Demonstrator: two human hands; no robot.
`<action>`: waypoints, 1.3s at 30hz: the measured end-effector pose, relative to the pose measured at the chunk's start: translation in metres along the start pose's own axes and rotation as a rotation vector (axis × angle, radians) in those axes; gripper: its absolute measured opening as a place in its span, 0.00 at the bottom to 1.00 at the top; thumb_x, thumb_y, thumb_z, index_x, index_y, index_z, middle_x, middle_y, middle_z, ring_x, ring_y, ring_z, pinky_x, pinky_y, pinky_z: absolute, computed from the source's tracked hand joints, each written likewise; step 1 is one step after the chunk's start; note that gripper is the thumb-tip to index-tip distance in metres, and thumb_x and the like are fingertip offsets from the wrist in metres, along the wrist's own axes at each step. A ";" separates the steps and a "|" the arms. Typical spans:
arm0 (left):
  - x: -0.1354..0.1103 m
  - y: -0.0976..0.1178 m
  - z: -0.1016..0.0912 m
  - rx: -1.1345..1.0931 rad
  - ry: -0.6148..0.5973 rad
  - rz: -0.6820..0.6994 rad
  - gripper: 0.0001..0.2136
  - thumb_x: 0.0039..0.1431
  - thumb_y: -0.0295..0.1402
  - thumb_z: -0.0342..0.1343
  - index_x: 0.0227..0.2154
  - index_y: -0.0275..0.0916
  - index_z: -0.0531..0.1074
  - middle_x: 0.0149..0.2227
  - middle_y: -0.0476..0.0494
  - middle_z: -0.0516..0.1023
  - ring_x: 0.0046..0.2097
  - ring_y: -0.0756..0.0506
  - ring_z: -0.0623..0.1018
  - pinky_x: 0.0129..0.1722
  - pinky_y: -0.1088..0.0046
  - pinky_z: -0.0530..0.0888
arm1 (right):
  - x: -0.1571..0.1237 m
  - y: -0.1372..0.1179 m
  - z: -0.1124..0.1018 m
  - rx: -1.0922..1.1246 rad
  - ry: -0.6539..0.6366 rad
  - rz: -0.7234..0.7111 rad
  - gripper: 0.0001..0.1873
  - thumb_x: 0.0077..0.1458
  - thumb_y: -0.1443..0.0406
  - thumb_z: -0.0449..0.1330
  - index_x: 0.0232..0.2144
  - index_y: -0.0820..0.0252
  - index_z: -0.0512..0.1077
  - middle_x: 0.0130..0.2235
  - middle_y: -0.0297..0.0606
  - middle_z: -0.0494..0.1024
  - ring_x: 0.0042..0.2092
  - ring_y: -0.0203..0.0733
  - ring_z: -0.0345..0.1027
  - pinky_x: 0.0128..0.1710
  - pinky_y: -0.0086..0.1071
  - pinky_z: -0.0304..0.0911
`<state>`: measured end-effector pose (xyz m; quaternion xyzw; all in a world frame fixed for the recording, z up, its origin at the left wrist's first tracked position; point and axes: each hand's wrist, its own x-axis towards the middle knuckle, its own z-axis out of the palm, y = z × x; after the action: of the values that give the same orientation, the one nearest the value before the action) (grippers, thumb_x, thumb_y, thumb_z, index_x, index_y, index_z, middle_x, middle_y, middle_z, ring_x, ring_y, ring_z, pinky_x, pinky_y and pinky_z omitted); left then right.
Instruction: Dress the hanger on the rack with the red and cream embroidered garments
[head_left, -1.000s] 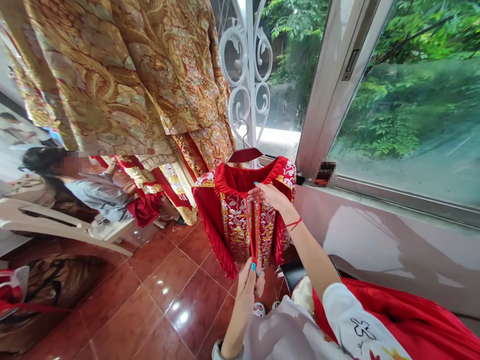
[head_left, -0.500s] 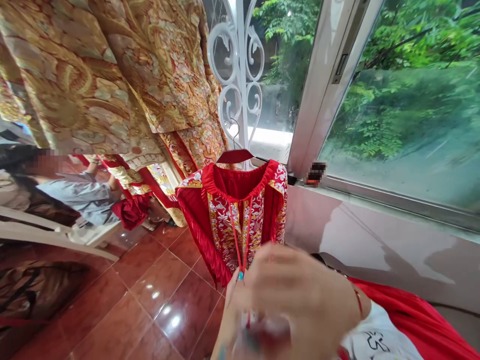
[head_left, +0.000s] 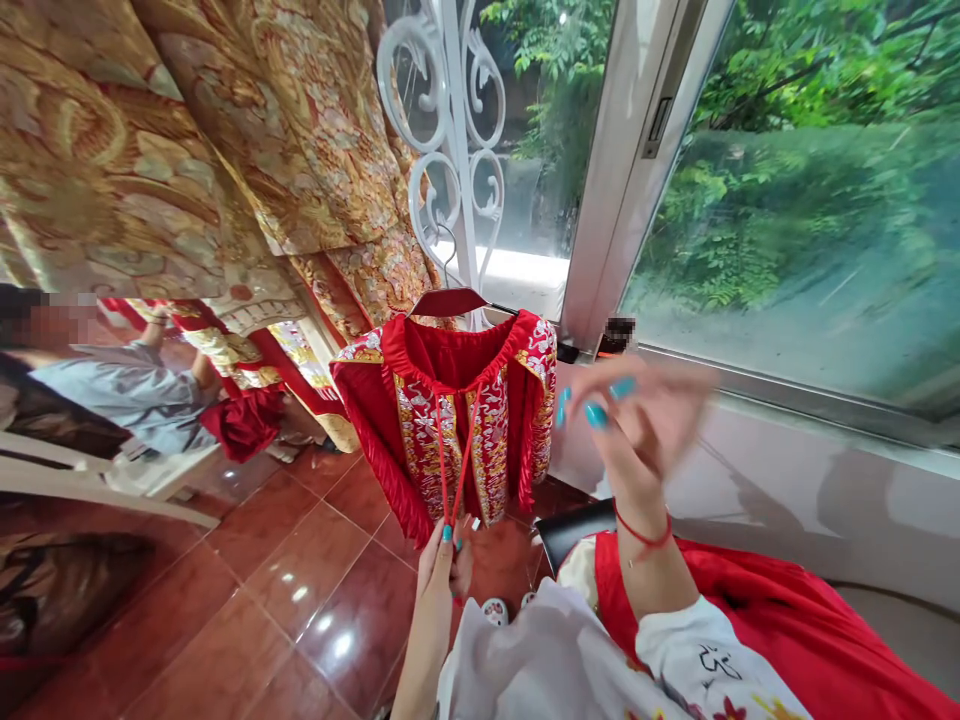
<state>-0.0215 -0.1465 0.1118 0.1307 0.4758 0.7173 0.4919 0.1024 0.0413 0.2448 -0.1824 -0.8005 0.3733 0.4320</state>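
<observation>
A small red jacket with gold and white embroidery (head_left: 450, 430) hangs on a red hanger (head_left: 448, 300) from the white scrolled window grille (head_left: 450, 150). Two thin red cords (head_left: 454, 460) run down from its collar. My left hand (head_left: 445, 562) pinches the lower ends of the cords, pulling them taut. My right hand (head_left: 637, 420) is raised to the right of the jacket, blurred by motion, with its fingers curled loosely and nothing visible in them. It has teal nails and a red string bracelet at the wrist.
Large gold brocade garments (head_left: 187, 150) hang at the upper left. Another person (head_left: 112, 390) sits at the left on a white chair (head_left: 97, 480), holding red cloth. Red fabric (head_left: 787, 630) lies over my lap. A glossy red tile floor (head_left: 285, 580) lies below, a window ledge (head_left: 787, 400) at the right.
My right hand let go of the cords near the collar, swept close past the camera and now hovers right of the jacket. The left hand kept its pinch on the cord ends.
</observation>
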 end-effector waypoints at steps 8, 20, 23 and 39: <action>-0.002 0.013 -0.004 0.024 -0.032 0.052 0.25 0.48 0.55 0.63 0.24 0.40 0.59 0.19 0.61 0.41 0.20 0.57 0.41 0.19 0.81 0.44 | 0.082 0.158 0.027 -0.519 0.191 0.093 0.39 0.53 0.73 0.51 0.67 0.59 0.52 0.68 0.50 0.52 0.68 0.55 0.47 0.65 0.55 0.49; 0.011 0.023 -0.022 0.107 0.011 -0.007 0.21 0.46 0.51 0.67 0.25 0.37 0.69 0.18 0.57 0.57 0.19 0.57 0.56 0.19 0.82 0.56 | 0.154 0.191 -0.029 -0.283 -0.175 -0.002 0.37 0.43 0.77 0.46 0.57 0.62 0.69 0.54 0.44 0.76 0.56 0.47 0.68 0.61 0.46 0.58; 0.015 0.011 -0.021 0.129 0.091 -0.076 0.19 0.46 0.47 0.68 0.35 0.39 0.76 0.29 0.48 0.73 0.30 0.51 0.73 0.31 0.77 0.72 | 0.145 0.192 -0.029 -0.282 -0.334 0.084 0.41 0.42 0.75 0.53 0.62 0.65 0.61 0.56 0.50 0.73 0.55 0.52 0.68 0.58 0.48 0.61; 0.005 0.014 -0.008 0.250 -0.051 -0.112 0.31 0.45 0.57 0.63 0.49 0.43 0.77 0.43 0.41 0.77 0.47 0.43 0.75 0.55 0.62 0.71 | 0.145 0.038 0.187 0.204 -0.149 0.060 0.12 0.54 0.61 0.60 0.39 0.56 0.63 0.36 0.35 0.72 0.37 0.41 0.68 0.42 0.37 0.65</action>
<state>-0.0372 -0.1471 0.1175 0.1822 0.5554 0.6203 0.5230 -0.1354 0.0730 0.2316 -0.1329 -0.7824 0.4781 0.3763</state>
